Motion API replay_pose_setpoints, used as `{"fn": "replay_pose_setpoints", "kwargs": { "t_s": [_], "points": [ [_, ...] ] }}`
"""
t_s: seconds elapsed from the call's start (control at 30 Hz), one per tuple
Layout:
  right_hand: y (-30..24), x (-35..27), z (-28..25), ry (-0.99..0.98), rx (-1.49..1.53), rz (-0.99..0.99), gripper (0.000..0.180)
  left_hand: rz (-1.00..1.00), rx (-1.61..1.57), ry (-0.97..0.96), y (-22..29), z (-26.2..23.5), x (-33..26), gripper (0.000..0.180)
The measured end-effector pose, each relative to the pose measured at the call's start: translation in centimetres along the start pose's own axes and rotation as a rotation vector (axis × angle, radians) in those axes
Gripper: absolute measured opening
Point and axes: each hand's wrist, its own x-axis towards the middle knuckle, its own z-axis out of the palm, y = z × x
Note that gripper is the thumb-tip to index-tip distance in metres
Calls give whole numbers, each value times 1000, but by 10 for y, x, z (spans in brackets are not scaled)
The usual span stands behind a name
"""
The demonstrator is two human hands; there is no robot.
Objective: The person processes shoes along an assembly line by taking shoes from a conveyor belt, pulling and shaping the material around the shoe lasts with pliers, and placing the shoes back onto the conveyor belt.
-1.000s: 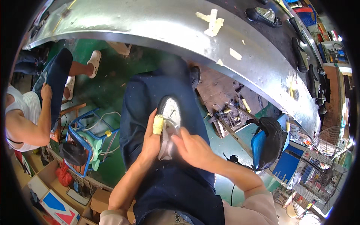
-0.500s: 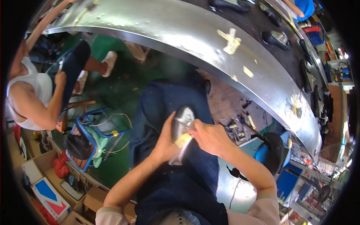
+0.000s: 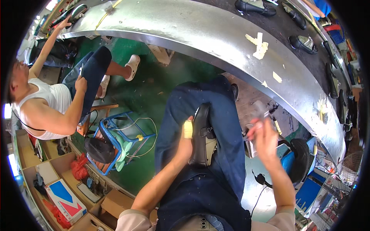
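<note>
A black buckled shoe [image 3: 199, 143] lies lengthwise on the person's lap, toe pointing to the far side, its strap and buckle toward the right and a pale beige patch showing along its near right side. The left hand [image 3: 184, 147] is clamped on the shoe's left side; yellow tape [image 3: 188, 129] wraps one of its digits. The right hand [image 3: 266, 139] is raised to the right, well apart from the shoe and blurred, so whether its fingers grip anything cannot be told. It rests across dark blue trousers [image 3: 181, 101].

Beyond the knees, a metal-edged worktop [image 3: 173, 24] curves from far left to right, with crossed pale-yellow tape [image 3: 259, 46] stuck on it and more black shoes along its far right side, one of them [image 3: 303, 44] close to the tape. On the left sits a co-worker in a white tank top [image 3: 48, 106], one arm stretched to the worktop. Nearer, a blue-framed stool [image 3: 111, 163] carries a black cap [image 3: 99, 151]; a red plastic bag [image 3: 79, 167] lies in a cardboard box nearby.
</note>
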Motion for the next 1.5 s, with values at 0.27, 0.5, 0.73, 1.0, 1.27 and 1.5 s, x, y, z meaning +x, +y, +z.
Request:
{"fn": "replay_pose_setpoints", "kwargs": {
  "t_s": [0.27,0.5,0.73,1.0,1.27,1.5],
  "points": [
    [12,105,-112,328,-925,-243,37,-217,-137,-269,33,-6,-8,67],
    [-7,53,-61,293,-523,-524,32,-469,-336,-131,70,16,-18,71],
    [-8,-7,-10,-299,7,-67,20,-537,-439,-76,71,39,-17,72],
    [-40,-7,-7,-709,590,408,77,-238,-259,-80,56,85,-16,75],
    [-71,38,-96,-609,239,176,80,401,306,-193,87,163,-17,61],
    [-42,51,-186,-496,418,270,72,1103,1204,-235,162,161,-27,50]
  ]
}}
